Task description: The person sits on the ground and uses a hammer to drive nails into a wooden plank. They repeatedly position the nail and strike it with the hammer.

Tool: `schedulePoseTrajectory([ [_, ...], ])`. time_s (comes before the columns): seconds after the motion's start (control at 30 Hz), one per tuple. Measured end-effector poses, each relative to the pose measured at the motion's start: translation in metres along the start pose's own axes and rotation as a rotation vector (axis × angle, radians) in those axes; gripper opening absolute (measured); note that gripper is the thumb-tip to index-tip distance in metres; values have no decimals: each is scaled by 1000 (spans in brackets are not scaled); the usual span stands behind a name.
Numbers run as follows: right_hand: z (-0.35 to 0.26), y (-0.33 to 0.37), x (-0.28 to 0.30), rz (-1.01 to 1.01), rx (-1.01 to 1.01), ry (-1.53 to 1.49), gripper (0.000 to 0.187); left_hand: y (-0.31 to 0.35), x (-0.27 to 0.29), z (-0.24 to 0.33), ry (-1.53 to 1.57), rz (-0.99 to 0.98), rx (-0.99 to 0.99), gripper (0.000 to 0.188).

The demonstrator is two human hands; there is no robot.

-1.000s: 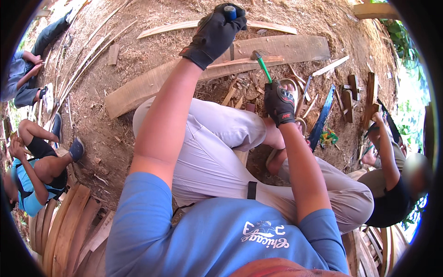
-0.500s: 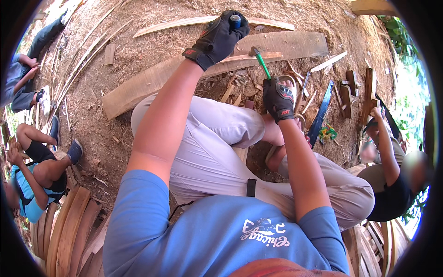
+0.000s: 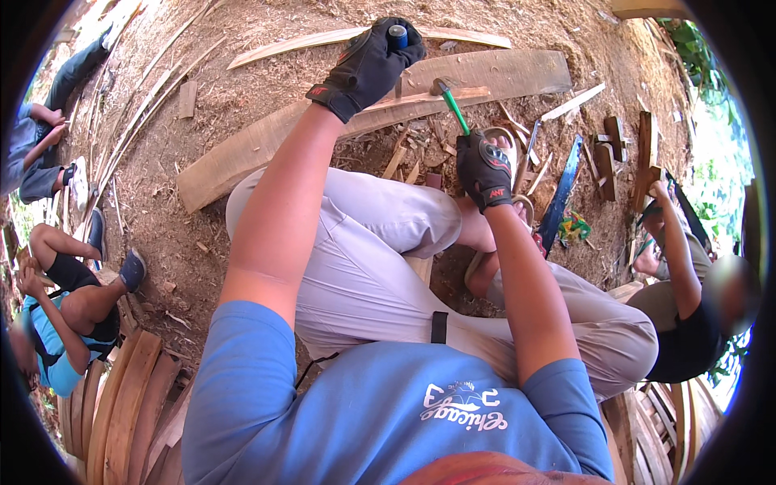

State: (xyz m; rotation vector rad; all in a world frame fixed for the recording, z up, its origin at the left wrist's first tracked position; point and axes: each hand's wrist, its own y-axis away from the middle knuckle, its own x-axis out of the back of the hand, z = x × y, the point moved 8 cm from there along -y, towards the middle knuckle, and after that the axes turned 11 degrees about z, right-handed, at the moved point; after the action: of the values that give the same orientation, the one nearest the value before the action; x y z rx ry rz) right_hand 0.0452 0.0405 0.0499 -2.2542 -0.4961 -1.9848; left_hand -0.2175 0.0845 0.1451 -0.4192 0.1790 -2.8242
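In a black glove, my left hand (image 3: pixel 368 73) is closed round an upright tool with a blue handle (image 3: pixel 398 37). Only the handle's top end shows, and the rest is hidden by the fist. Below the fist lies a long, slightly curved wooden board (image 3: pixel 517 74), with a thin split strip (image 3: pixel 461 94) along its near edge. My right hand (image 3: pixel 483 168), also gloved, grips a hammer (image 3: pixel 454 111) by its green handle. The hammer's head is over the strip, to the right of my left hand; whether it touches is unclear.
A blue saw blade (image 3: pixel 562 194) lies right of my sandalled foot, near wood blocks (image 3: pixel 606 170). Shavings cover the ground. Two seated people (image 3: pixel 77 311) are at the left, and another person (image 3: pixel 687 299) works at the right. Curved planks (image 3: pixel 121 404) are stacked behind left.
My left hand has shifted slightly left along the board with the blue-handled tool. The hammer stays nearly where it was in my right hand. The whole view has drifted a little.
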Motion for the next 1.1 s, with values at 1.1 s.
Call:
schedulePoseTrajectory([
  [1.1,6,-2,-8,-55,-34,-22,43,6,-6,10,-123,-26,4,14],
])
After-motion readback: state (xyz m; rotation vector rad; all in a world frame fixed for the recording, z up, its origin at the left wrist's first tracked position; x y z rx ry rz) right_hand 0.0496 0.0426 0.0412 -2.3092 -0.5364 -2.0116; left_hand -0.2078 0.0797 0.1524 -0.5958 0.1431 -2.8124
